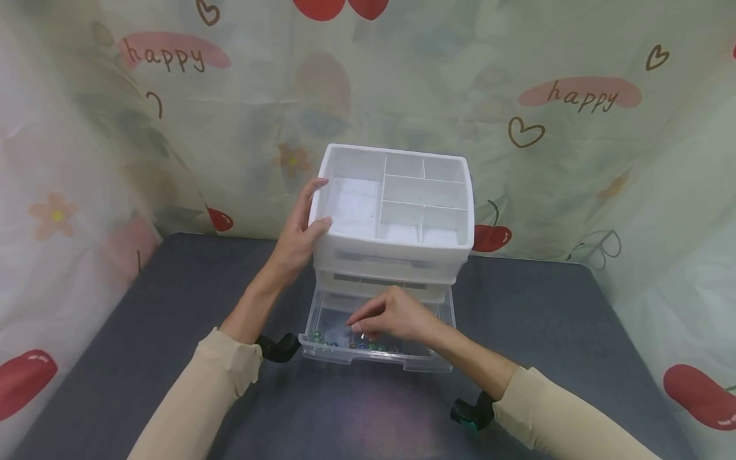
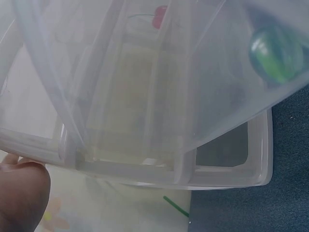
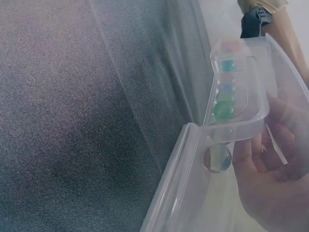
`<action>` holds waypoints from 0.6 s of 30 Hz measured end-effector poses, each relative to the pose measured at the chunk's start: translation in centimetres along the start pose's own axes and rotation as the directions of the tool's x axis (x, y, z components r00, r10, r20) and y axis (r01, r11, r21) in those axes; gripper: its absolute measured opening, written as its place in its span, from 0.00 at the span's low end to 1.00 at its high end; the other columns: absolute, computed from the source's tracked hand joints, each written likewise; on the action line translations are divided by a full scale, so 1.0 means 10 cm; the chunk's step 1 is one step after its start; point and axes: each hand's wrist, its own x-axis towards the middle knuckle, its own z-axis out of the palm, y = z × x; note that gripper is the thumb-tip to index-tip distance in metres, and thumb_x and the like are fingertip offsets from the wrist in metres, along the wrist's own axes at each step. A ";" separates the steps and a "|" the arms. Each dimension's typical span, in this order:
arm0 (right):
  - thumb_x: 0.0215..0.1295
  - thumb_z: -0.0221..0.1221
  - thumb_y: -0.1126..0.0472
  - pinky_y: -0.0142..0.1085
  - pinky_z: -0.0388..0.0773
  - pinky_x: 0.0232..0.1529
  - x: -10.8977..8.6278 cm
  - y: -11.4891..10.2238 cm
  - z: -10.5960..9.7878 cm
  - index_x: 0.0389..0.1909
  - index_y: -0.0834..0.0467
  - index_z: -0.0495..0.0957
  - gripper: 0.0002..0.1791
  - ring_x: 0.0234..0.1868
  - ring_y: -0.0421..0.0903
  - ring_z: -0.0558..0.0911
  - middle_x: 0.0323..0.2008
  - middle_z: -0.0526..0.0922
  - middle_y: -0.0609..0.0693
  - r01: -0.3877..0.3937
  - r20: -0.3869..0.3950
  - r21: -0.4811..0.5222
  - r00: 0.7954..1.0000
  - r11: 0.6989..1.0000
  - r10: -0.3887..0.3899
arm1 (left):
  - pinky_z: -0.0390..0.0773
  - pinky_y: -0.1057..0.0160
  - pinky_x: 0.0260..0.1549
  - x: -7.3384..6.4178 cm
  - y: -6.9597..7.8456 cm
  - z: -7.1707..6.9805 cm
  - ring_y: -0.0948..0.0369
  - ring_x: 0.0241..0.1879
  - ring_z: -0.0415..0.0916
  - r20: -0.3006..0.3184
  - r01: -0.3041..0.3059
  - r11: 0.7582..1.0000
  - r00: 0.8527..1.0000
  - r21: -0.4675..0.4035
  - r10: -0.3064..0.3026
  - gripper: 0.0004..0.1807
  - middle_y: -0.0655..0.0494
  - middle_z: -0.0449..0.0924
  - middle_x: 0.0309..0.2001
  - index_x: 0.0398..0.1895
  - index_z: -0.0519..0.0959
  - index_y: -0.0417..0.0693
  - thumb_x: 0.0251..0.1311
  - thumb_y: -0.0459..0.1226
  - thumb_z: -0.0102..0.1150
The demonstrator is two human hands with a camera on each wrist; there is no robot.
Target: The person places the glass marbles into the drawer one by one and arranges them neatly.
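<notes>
My left hand (image 1: 299, 233) grips the upper left side of a white drawer organizer (image 1: 397, 246), whose top is divided into compartments. The clear bottom drawer (image 1: 376, 362) is pulled out toward me, and glass marbles (image 1: 374, 347) lie along its front wall. Over that drawer, my right hand (image 1: 398, 313) has its thumb and fingers drawn together just above the marbles. A thin pale sliver (image 3: 277, 145) shows by those fingers in the right wrist view; whether they hold it cannot be told. The left wrist view shows a green marble (image 2: 277, 54) close up, through clear plastic.
A dark grey cloth (image 1: 356, 415) covers the table. Black wrist straps (image 1: 278, 348) sit at both wrists. A printed curtain (image 1: 402, 96) hangs behind and at both sides, and a thin loop of cord (image 1: 604, 249) lies near the back right corner.
</notes>
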 end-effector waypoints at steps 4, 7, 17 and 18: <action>0.62 0.68 0.59 0.35 0.78 0.30 -0.03 -0.02 -0.01 0.42 0.60 0.88 0.10 0.27 0.43 0.83 0.30 0.88 0.56 0.000 -0.003 0.015 1.000 1.000 0.000 | 0.62 0.58 0.58 0.00 0.00 0.01 0.57 0.70 0.53 -0.002 0.002 1.000 1.000 0.001 -0.002 0.32 0.59 0.48 0.77 0.75 0.55 0.49 0.68 0.26 0.45; 0.63 0.67 0.59 0.37 0.80 0.32 -0.05 -0.04 -0.02 0.43 0.61 0.87 0.11 0.27 0.44 0.83 0.30 0.87 0.58 0.008 -0.006 0.044 1.000 0.999 -0.008 | 0.61 0.59 0.59 -0.01 0.00 0.01 0.57 0.72 0.50 -0.005 -0.001 1.000 1.000 0.003 0.001 0.32 0.59 0.46 0.78 0.75 0.54 0.48 0.68 0.26 0.45; 0.65 0.66 0.57 0.42 0.80 0.36 -0.22 -0.15 -0.05 0.44 0.55 0.87 0.10 0.30 0.47 0.82 0.32 0.87 0.57 0.055 -0.057 0.131 0.997 0.990 -0.048 | 0.62 0.57 0.60 0.00 -0.02 -0.01 0.54 0.72 0.50 0.006 -0.026 1.000 1.000 -0.013 0.026 0.32 0.55 0.47 0.78 0.75 0.54 0.48 0.68 0.26 0.45; 0.64 0.66 0.56 0.43 0.80 0.37 -0.25 -0.16 -0.05 0.44 0.53 0.87 0.10 0.31 0.48 0.82 0.34 0.87 0.55 0.051 -0.067 0.147 0.997 0.988 -0.041 | 0.62 0.57 0.60 0.01 -0.02 0.00 0.53 0.72 0.51 0.008 -0.030 0.999 1.000 -0.015 0.030 0.32 0.53 0.47 0.78 0.75 0.54 0.48 0.68 0.26 0.45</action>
